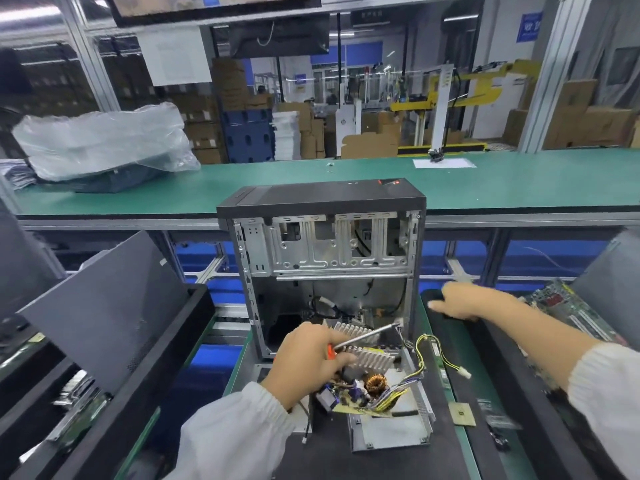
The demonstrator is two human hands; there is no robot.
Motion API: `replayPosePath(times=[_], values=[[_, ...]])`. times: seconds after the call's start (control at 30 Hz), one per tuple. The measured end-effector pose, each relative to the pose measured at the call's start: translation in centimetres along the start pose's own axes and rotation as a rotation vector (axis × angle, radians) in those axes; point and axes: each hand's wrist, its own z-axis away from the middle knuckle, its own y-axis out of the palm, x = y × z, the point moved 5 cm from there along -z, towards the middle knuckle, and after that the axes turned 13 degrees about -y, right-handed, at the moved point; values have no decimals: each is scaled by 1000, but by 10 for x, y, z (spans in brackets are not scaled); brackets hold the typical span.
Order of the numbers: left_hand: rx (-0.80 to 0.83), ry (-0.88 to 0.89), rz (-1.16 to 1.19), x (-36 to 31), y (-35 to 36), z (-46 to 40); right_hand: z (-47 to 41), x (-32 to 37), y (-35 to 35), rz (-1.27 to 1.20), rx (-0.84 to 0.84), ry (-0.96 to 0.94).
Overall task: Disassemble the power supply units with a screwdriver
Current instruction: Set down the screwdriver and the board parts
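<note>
- Power supply circuit board (367,393), with copper coil (375,382) and finned heat sink (367,351): lifted at a tilt over its open metal housing (391,427), directly in front of the computer case (322,258).
- Left hand (311,362): fingers curled round the orange handle of the screwdriver (367,337) and also touching the near-left end of the board; the shaft slants up and right toward the case's lower right corner.
- Right hand (460,304): blurred, fingers stretched out and holding nothing, to the right of the case above the rim of a dark bin (450,344).
- Yellow-and-black wire bundle (420,358): loops from the board's right side, ending in a white connector (465,373) right of the case.
- Computer case: side open, standing upright on the dark mat (325,459).
- Green circuit boards (568,313): in the bin far right of the case.
- Grey panel (110,306): leaning in a bin left of the case.
</note>
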Motion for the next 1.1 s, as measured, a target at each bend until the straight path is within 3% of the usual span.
replayPosePath(times=[0.1,0.17,0.3,0.37,0.43,0.5,0.57,0.77,0.93,1.1], values=[[-18,-35,43,11,0,4,-9,1,50,-388,199,146],[-41,-45,61,16,-3,6,-16,17,74,-570,190,168],[-98,-50,104,24,-15,12,-28,54,83,-610,84,118],[-109,-45,169,29,-22,18,-33,70,66,-533,-125,22],[-134,-36,203,36,-28,24,-30,94,43,-485,-270,-210],[-145,-7,217,41,-31,32,-18,114,32,-558,-187,-422],[-134,39,211,42,-28,40,-3,110,29,-524,-123,-474],[-56,108,303,33,26,54,33,50,65,-341,-268,-299],[-118,135,273,31,82,71,48,17,135,-345,-96,18],[-80,182,170,39,106,88,42,37,168,-289,-100,89]])
